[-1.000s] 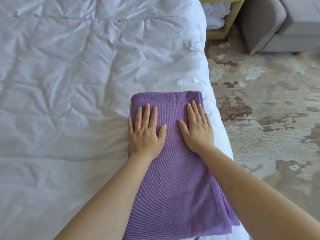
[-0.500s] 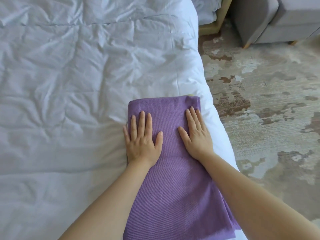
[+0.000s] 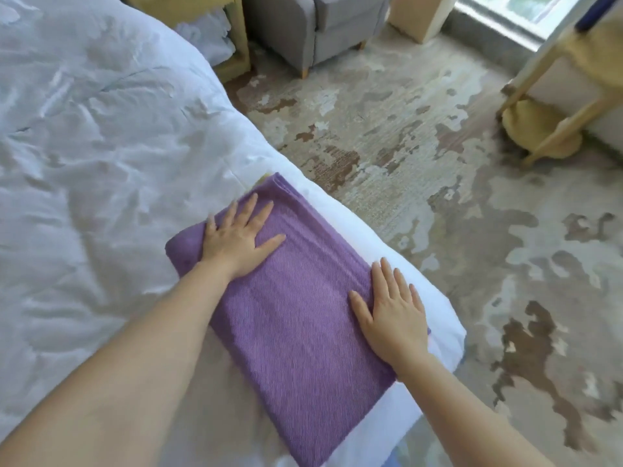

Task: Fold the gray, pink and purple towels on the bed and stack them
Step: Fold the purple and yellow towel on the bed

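Towel (image 3: pixel 296 315), purple and folded to a thick oblong, is seen at the near right edge of the bed (image 3: pixel 101 146), its long side running close along the drop to the floor. It is pressed flat under two open palms. The left hand (image 3: pixel 236 237) is laid with fingers spread on the far end, near the left border, and the right hand (image 3: pixel 394 315) is laid with fingers straight on the right border. Nothing is gripped by either hand. The gray and pink towels are not seen in this view; whether they lie beneath the purple one cannot be told. Beyond the mattress a mottled carpet (image 3: pixel 438 197) is shown, with a gray armchair (image 3: pixel 320 28) at the top and a pale wooden stand (image 3: pixel 553 129) at the right.

Smoothing is judged to be the step in hand, with the fold nearly settled. The chief risk is thought to lie in the placing. So little of the bed is left between the right border and the edge that an outward push from the right palm could slide the bundle, or its lower layers, off toward the carpet. Uneven pressure could also shear the layers apart, so that the fold would be skewed and any stack left leaning.
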